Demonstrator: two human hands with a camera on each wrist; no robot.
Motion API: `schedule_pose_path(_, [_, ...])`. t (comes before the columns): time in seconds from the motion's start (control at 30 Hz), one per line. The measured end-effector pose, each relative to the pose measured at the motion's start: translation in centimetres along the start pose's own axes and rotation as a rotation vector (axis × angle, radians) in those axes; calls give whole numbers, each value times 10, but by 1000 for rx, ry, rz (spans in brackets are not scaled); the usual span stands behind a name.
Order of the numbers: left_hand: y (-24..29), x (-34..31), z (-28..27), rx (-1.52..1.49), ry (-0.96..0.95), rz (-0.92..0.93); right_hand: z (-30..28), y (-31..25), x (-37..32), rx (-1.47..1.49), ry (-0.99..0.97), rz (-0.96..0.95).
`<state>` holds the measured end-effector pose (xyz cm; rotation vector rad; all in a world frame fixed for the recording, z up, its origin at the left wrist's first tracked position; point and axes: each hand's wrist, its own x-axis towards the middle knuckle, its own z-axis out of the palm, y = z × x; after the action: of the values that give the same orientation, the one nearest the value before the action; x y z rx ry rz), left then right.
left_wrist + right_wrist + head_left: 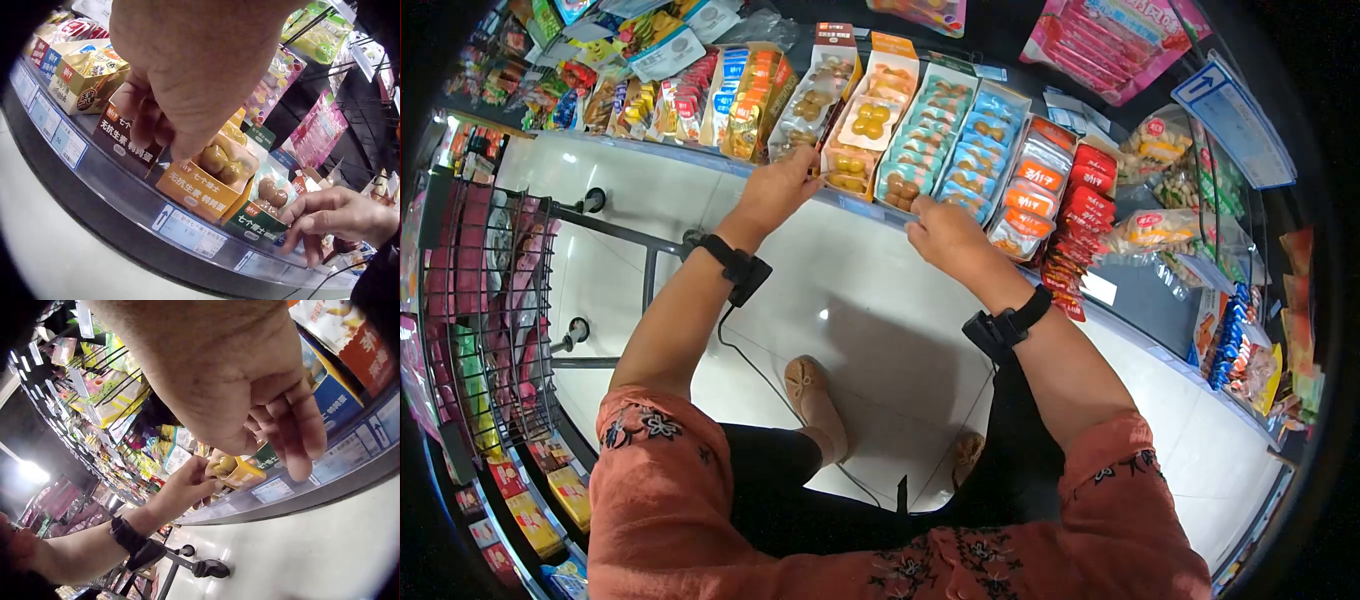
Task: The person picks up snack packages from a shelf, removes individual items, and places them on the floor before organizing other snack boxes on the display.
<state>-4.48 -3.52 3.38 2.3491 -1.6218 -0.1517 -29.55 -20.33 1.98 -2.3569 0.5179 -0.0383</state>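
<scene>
Open-topped boxes of small wrapped snacks stand in a row along the shelf front. My left hand [778, 195] is at the front ends of the brown box [128, 139] and the orange box [197, 187], its fingers loosely bent and its thumb against the orange box's corner. My right hand [952, 238] has its fingers [294, 428] loosely extended before the dark green box [255, 220] and the blue box [340, 400]. Its thumb side is beside the green box's front corner. The exact fingertip contact is partly hidden in both wrist views.
Red packets [1085, 215] overhang the shelf edge on the right, with bagged snacks [1155, 228] beyond. More snack boxes [755, 95] stand on the left. A wire basket cart [495, 310] is at the left. Price labels [190, 231] line the shelf edge; a foot [815, 400] is on the floor.
</scene>
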Motion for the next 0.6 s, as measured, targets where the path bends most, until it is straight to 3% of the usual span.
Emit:
schedule_pose_path(0.1, [-3, 0, -10, -117, -49, -13, -1, -1, 0, 61, -13, 18])
schedule_pose_path(0.2, [-17, -1, -16, -119, 100, -11, 0, -1, -1, 78, -10, 38])
schedule_pose_path(0.4, [-40, -4, -10, 40, 168, -22, 4, 4, 2, 92, 22, 4])
schedule_pose_path(0.5, [-39, -5, -10, 129, 106, -66, 3, 5, 2, 96, 27, -2])
schedule_pose_path(0.6, [-31, -11, -6, 66, 130, -1, 5, 5, 1, 111, 44, 3])
